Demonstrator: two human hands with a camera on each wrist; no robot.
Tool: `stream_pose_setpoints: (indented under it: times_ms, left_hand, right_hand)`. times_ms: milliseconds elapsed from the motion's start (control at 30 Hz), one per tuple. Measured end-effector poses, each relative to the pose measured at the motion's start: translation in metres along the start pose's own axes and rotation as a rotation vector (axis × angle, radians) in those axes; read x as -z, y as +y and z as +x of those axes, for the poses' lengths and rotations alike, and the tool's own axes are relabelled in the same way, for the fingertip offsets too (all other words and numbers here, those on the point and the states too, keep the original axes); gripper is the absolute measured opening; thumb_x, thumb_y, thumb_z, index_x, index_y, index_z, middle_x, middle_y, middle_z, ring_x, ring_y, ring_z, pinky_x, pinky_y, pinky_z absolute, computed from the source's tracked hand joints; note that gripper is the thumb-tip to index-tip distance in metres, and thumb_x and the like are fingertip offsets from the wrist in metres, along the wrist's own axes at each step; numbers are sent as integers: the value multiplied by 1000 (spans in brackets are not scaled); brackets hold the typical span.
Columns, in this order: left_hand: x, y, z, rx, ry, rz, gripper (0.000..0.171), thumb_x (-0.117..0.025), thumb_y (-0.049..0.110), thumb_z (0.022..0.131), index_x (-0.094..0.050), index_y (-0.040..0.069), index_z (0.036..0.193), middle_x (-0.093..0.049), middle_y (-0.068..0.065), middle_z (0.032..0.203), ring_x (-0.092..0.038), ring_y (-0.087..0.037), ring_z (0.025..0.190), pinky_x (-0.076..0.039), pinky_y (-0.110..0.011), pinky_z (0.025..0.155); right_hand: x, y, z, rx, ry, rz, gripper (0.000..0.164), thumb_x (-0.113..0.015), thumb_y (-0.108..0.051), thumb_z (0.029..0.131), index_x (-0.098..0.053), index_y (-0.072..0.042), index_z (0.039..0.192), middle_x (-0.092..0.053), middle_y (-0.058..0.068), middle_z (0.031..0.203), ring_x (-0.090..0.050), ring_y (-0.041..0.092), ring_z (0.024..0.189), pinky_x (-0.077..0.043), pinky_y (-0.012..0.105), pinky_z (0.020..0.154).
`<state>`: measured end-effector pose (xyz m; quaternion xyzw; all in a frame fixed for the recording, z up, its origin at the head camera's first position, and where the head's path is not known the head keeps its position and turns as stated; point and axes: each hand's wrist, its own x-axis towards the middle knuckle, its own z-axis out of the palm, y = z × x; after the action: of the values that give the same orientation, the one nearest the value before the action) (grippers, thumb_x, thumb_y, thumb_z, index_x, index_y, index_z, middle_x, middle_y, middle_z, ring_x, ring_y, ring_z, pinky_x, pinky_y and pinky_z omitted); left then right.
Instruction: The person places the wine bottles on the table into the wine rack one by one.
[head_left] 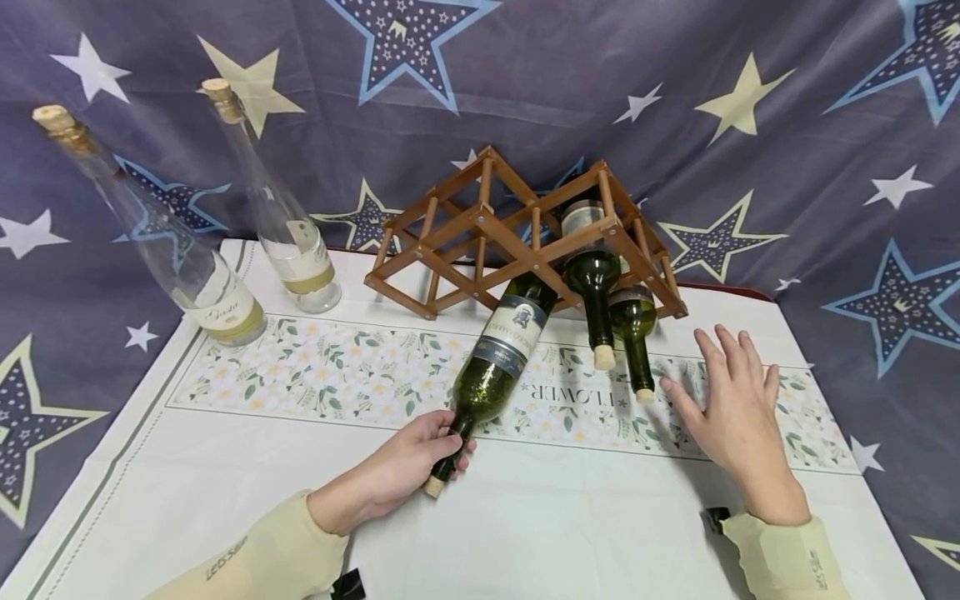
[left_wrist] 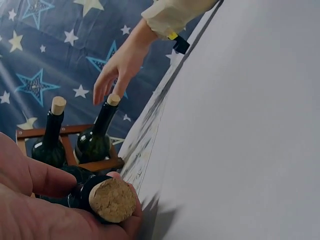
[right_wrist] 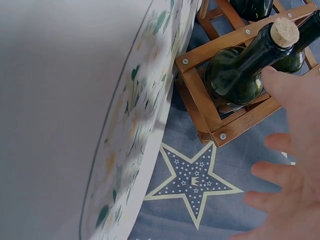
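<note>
Green glass bottle (head_left: 486, 385), slim-necked, cork-stoppered, is gripped by the left hand (head_left: 405, 467); the right hand (head_left: 738, 415) is splayed.

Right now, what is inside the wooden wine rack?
Two corked green wine bottles sit inside, necks outward. A third bottle, in the left hand, reaches behind the front slats; its base is covered.

The person's bare left hand (head_left: 405, 467) and bare right hand (head_left: 738, 404) emerge from a loose, pale cream-yellow fabric left sleeve (head_left: 292, 542) and matching right sleeve (head_left: 783, 558), each printed with small grey lettering (head_left: 226, 558). A small black angular block (head_left: 348, 585) shows by the left cuff, another by the right, with a yellow patch (left_wrist: 172, 36).
</note>
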<state>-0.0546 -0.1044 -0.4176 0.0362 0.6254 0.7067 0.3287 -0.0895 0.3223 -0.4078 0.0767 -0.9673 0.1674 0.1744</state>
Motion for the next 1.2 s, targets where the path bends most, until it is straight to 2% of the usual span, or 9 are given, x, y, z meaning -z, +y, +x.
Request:
stream_pose_setpoints:
  times_ms: [133,300,567,767,1033,1200]
  left_hand:
    - [-2,-1,2,-16,-23,-12,40,-40,3,111,-33,-16,146,-60,-18,118,-61,-16,94,-54,-27,80]
    - [-5,-2,4,-25,-52,-21,43,-41,3,111,-31,-18,148,-59,-21,122,-63,-17,98,-56,-28,84]
    - [-12,-1,9,-33,-58,-11,44,-45,5,111,-34,-17,148,-62,-26,127,-68,-19,99,-57,-34,89]
    - [-16,1,15,-41,-69,-14,40,-46,5,111,-39,-17,144,-62,-27,128,-69,-19,99,-57,-31,87]
    - [-18,4,24,-47,-88,-17,49,-55,1,106,-37,-17,148,-60,-30,134,-70,-23,106,-58,-32,93]
    - [-20,5,28,-43,-76,-22,52,-56,1,106,-34,-17,150,-61,-33,130,-71,-28,109,-58,-36,96]
  right_hand:
    - [0,2,-1,-9,-37,-15,83,-73,-41,100,-35,-9,165,-26,26,169,-10,48,159,3,85,113]
    - [0,5,-2,-19,-80,-30,84,-71,-44,102,-31,-10,167,-22,26,171,-5,48,160,7,85,112]
    - [0,6,-3,-30,-98,-41,83,-69,-45,103,-30,-11,168,-21,25,171,-3,47,160,7,84,112]
    - [-1,6,-3,-36,-111,-43,84,-69,-45,102,-30,-10,168,-21,26,171,-3,48,160,9,84,112]
    - [-1,6,-2,-45,-123,-49,84,-68,-46,103,-29,-10,168,-19,26,171,-3,49,160,10,84,112]
    - [-1,6,-2,-48,-127,-46,84,-66,-48,104,-28,-11,169,-18,26,172,-1,48,160,11,84,112]
